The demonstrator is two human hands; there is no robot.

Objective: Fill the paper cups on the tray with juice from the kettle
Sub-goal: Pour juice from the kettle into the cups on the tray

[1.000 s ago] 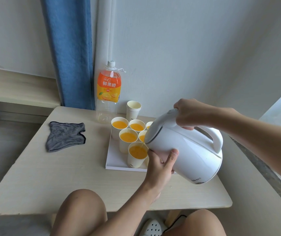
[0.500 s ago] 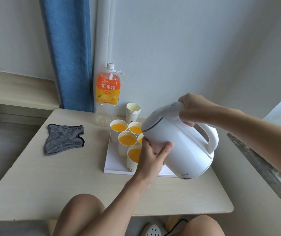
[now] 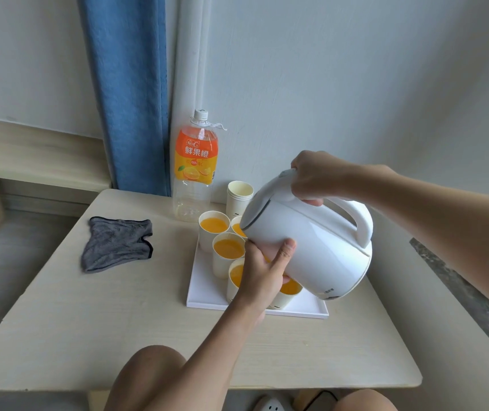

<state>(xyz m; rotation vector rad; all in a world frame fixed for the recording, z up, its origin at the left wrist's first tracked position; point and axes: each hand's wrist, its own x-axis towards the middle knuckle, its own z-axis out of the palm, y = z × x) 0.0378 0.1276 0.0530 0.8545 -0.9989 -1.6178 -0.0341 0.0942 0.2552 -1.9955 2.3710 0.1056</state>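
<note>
A white kettle (image 3: 314, 241) hangs tilted to the left over a white tray (image 3: 204, 292). My right hand (image 3: 314, 176) grips the top of its handle. My left hand (image 3: 264, 271) presses against the underside of the kettle's body, thumb up along its side. Several paper cups holding orange juice stand on the tray: one at the back left (image 3: 213, 229), one in the middle (image 3: 227, 256), one partly behind my left hand (image 3: 235, 280), one under the kettle (image 3: 289, 292). The kettle hides its spout and part of the cups.
An almost empty orange juice bottle (image 3: 196, 167) and a stack of unused paper cups (image 3: 239, 197) stand at the table's back edge by the wall. A grey cloth (image 3: 117, 243) lies on the left of the table. My knees are under the front edge.
The kettle has moved up and slightly back over the tray, with both hands staying on it. A filled cup at the front right of the tray has come into view beneath it.
</note>
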